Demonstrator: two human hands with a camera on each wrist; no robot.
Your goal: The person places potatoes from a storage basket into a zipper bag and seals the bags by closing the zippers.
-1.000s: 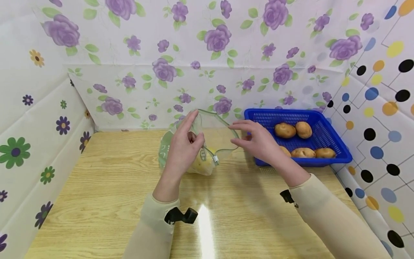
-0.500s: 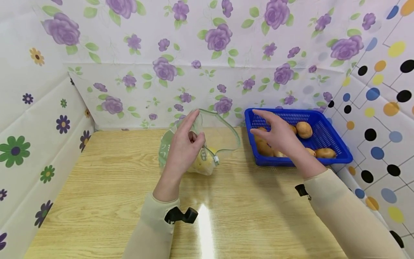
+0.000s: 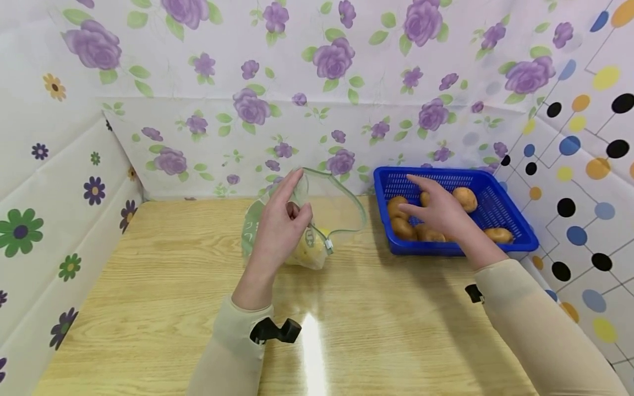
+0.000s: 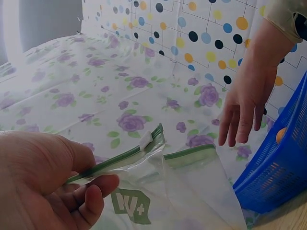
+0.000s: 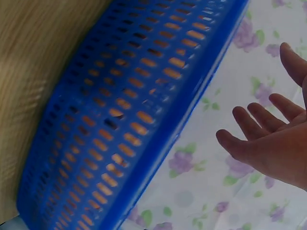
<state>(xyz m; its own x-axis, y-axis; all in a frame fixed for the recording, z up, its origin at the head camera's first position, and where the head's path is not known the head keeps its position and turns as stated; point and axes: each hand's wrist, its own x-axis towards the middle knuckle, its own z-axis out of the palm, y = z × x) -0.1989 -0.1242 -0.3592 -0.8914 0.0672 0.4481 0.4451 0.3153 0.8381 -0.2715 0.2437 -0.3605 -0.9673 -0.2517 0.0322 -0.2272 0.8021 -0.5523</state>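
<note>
My left hand (image 3: 277, 228) pinches the green-edged rim of a clear zip bag (image 3: 339, 206) between thumb and fingers. A white slider (image 4: 146, 140) sits on the rim, and the bag's mouth gapes toward the right. Something yellowish, perhaps a potato (image 3: 308, 254), shows through the lower part of the bag. Over the blue basket (image 3: 526, 242), my right hand (image 3: 441, 209) hovers with fingers spread and holds nothing. Below and around it lie several brown potatoes (image 3: 403, 229), some partly covered by the hand.
The basket stands at the back right of the wooden table (image 3: 173, 297), near the dotted side wall (image 3: 584, 181). Flowered sheeting (image 3: 208, 137) rises directly behind the bag and basket. More potatoes (image 3: 464, 199) lie toward the basket's right side.
My right hand has left the bag's rim and moved right, over the basket, with its fingers spread. My left hand and the bag have stayed nearly in place.
</note>
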